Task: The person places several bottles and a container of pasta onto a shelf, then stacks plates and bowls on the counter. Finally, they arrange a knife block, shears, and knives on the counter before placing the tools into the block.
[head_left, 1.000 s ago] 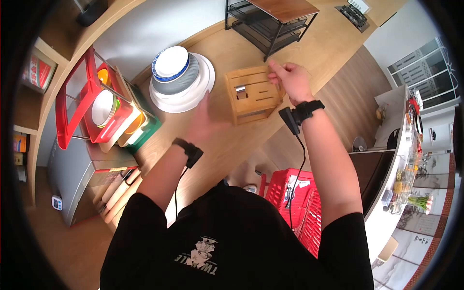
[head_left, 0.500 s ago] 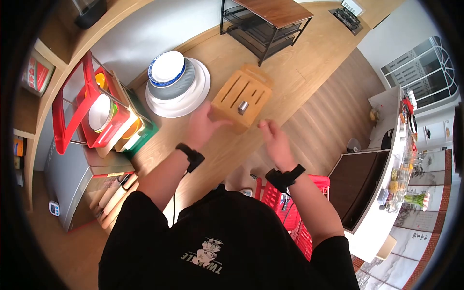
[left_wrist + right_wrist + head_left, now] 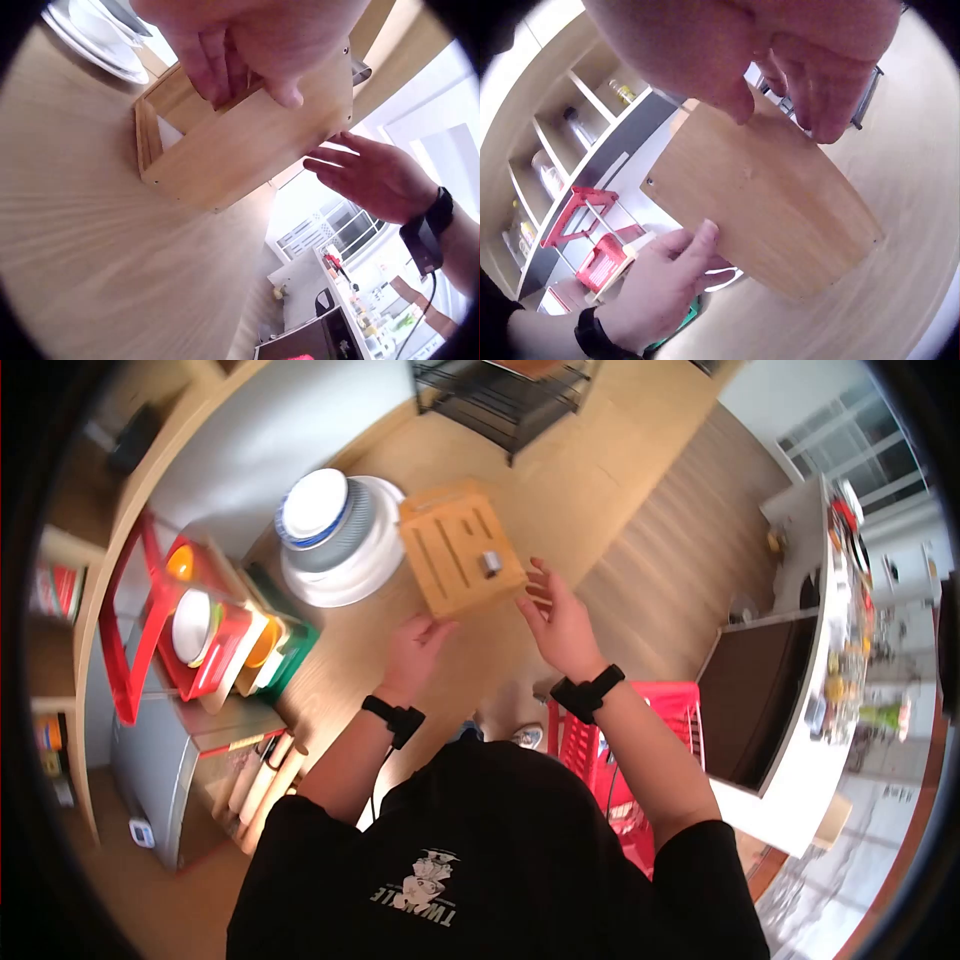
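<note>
A wooden knife block (image 3: pixel 452 550) with long slots and a small metal piece (image 3: pixel 491 563) on its slotted face is tilted over the wooden counter, beside the stacked plates. My left hand (image 3: pixel 413 658) pinches its near edge; in the left wrist view the fingers hook over a side panel (image 3: pixel 232 154) into the hollow, thumb outside. At the opposite side is my right hand (image 3: pixel 563 628), fingers extended and spread, fingertips right at the block's corner. In the right wrist view its thumb and fingers overlap the upper edge of the plain panel (image 3: pixel 765 202).
White plates (image 3: pixel 325 590) with bowls (image 3: pixel 315 507) on top stand left of the block. Farther left, a red rack (image 3: pixel 155 620) holds bowls above a grey box (image 3: pixel 165 760). A black wire shelf (image 3: pixel 500 410) stands at the back. A red basket (image 3: pixel 680 705) is below the counter's edge.
The knife block has turned and shifted left toward the plates. My right hand left its far corner, came nearer, then rose back to its side. My left hand now grips the near edge.
</note>
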Motion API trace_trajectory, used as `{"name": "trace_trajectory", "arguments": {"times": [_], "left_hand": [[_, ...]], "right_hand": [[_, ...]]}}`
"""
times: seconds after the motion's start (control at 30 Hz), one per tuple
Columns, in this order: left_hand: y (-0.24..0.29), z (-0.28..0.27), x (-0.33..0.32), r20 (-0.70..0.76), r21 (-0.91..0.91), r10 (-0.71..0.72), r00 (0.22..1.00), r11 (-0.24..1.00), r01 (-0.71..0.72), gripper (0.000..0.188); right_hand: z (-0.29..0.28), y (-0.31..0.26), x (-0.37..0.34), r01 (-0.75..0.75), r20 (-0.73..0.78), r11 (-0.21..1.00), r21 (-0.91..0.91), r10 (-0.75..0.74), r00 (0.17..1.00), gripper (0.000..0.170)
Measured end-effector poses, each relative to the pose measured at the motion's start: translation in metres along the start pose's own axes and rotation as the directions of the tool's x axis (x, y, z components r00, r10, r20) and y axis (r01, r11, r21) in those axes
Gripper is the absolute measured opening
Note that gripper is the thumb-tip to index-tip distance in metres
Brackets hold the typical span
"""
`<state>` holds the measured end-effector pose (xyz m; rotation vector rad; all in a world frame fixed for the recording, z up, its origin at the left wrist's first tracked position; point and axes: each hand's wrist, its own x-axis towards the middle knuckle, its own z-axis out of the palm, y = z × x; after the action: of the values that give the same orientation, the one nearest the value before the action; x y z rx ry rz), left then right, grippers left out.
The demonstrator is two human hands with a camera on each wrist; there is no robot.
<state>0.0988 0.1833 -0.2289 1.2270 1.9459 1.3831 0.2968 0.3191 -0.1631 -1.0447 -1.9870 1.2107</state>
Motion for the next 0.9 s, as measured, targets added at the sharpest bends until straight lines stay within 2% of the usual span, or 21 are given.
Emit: {"name": "trace_trajectory", "arguments": {"times": [0.03, 0.1, 0.17, 0.23, 0.27, 0.3, 0.37, 0.4, 0.47, 0.5, 0.53, 0.57, 0.6, 0.67, 0.7, 0.77, 0.83, 0.9], "left_hand": [[-0.001, 0.000, -0.002, 0.001, 0.064, 0.006, 1.000, 0.998, -0.006, 0.023], [-0.011, 0.004, -0.007, -0.030, 0.183, -0.041, 0.999, 0.982, 0.046, 0.023], [-0.011, 0.004, -0.008, -0.036, 0.203, -0.037, 0.999, 0.978, 0.043, 0.022], [-0.034, 0.008, -0.007, -0.066, 0.237, -0.013, 0.998, 0.971, 0.028, 0.020], [-0.039, 0.011, -0.008, -0.066, 0.211, -0.014, 0.998, 0.977, 0.027, 0.019], [-0.041, 0.013, -0.007, -0.077, 0.186, -0.012, 0.997, 0.982, 0.027, 0.018], [-0.043, 0.013, -0.010, -0.058, 0.091, -0.022, 0.998, 0.996, 0.027, 0.020], [-0.041, 0.011, -0.014, -0.023, 0.095, -0.024, 0.999, 0.995, 0.026, 0.020], [-0.033, 0.006, -0.023, -0.061, 0.203, -0.180, 0.982, 0.961, 0.189, 0.045], [-0.031, 0.005, -0.031, -0.038, 0.215, -0.182, 0.983, 0.959, 0.185, 0.045], [-0.028, 0.002, -0.043, 0.059, 0.449, -0.132, 0.989, 0.889, 0.092, 0.061], [-0.026, 0.000, -0.055, 0.167, 0.646, -0.104, 0.980, 0.762, -0.029, 0.078], [-0.025, -0.001, -0.066, 0.190, 0.658, -0.117, 0.975, 0.753, -0.037, 0.078], [-0.026, -0.002, -0.086, 0.415, 0.759, -0.320, 0.852, 0.638, -0.130, 0.106], [-0.029, -0.002, -0.092, 0.424, 0.769, -0.340, 0.839, 0.625, -0.136, 0.106], [-0.037, 0.003, -0.101, 0.469, 0.799, -0.395, 0.790, 0.570, -0.189, 0.122], [-0.039, 0.003, -0.101, 0.495, 0.808, -0.421, 0.760, 0.544, -0.226, 0.126], [-0.047, -0.004, -0.102, 0.547, 0.782, -0.361, 0.755, 0.544, -0.306, 0.125]], "right_hand": [[-0.009, 0.005, -0.006, 0.039, -0.055, 0.999, -0.032, -0.041, 0.998, 0.043], [-0.045, 0.014, -0.023, -0.051, -0.120, 0.998, -0.029, 0.047, 0.992, 0.039], [-0.090, 0.038, -0.051, -0.151, -0.192, 0.988, -0.034, 0.142, 0.971, 0.037], [-0.133, 0.076, -0.093, -0.291, -0.292, 0.957, 0.005, 0.280, 0.915, 0.027], [-0.152, 0.107, -0.121, -0.312, -0.387, 0.949, 0.034, 0.301, 0.872, 0.023], [-0.171, 0.118, -0.149, -0.412, -0.442, 0.910, -0.039, 0.354, 0.824, 0.023], [-0.197, 0.159, -0.212, -0.643, -0.505, 0.765, -0.025, 0.546, 0.669, 0.026], [-0.203, 0.190, -0.248, -0.720, -0.535, 0.690, -0.073, 0.582, 0.613, 0.028], [-0.199, 0.249, -0.319, -0.863, -0.526, 0.483, -0.147, 0.701, 0.482, 0.031], [-0.191, 0.273, -0.349, -0.918, -0.491, 0.354, -0.181, 0.776, 0.396, 0.032], [-0.176, 0.298, -0.377, -0.928, -0.485, 0.334, -0.165, 0.792, 0.371, 0.032], [-0.160, 0.322, -0.405, -0.917, -0.401, 0.363, -0.162, 0.825, 0.398, 0.032], [-0.148, 0.340, -0.426, -0.906, -0.312, 0.394, -0.155, 0.850, 0.424, 0.033], [-0.122, 0.371, -0.433, -0.917, -0.269, 0.371, -0.149, 0.877, 0.398, 0.034], [-0.106, 0.387, -0.434, -0.918, -0.237, 0.366, -0.155, 0.888, 0.394, 0.035], [-0.081, 0.435, -0.429, -0.909, -0.266, 0.301, -0.289, 0.887, 0.378, 0.039], [-0.072, 0.451, -0.404, -0.902, -0.358, 0.349, -0.254, 0.832, 0.423, 0.045], [-0.067, 0.485, -0.381, -0.871, -0.395, 0.383, -0.307, 0.782, 0.483, 0.060]]}}
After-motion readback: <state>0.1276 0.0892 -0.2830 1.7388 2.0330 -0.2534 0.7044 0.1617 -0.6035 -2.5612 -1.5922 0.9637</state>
